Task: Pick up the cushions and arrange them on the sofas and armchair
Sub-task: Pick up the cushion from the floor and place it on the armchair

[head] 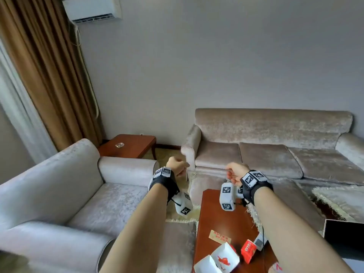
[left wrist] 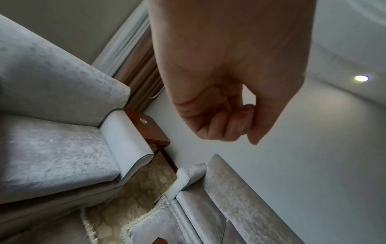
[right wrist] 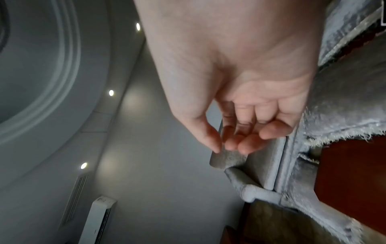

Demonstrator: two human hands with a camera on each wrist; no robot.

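Left hand: we've got the left hand [head: 176, 166] raised in mid-air over the near end of the coffee table [head: 226, 229]. Its fingers [left wrist: 217, 127] are curled in against the palm and we see nothing inside them.
Right hand: the right hand [head: 235, 171] floats above the coffee table's far edge. Its fingers [right wrist: 246, 143] are loosely bent, the thumb close by the fingertips, the palm bare, touching nothing.
Hands together: they sit side by side above the coffee table, a clear gap between them, each wearing a black wrist strap with a white marker block.
Cushions: one fringed cushion [head: 204, 186] lies against the coffee table's far end, at the foot of the sofa. A second fringed cushion [head: 342, 200] lies right of the coffee table, and what looks like a third [head: 179, 247] sits by its left side.
Sofa: the sofa [head: 275, 146] stands beyond the coffee table, its seats bare.
Armchair: the armchair [head: 78, 186] is left of the coffee table, its seat bare too.
Tabletop: open white cartons [head: 218, 261] and a red packet [head: 248, 250] lie at the coffee table's near end.
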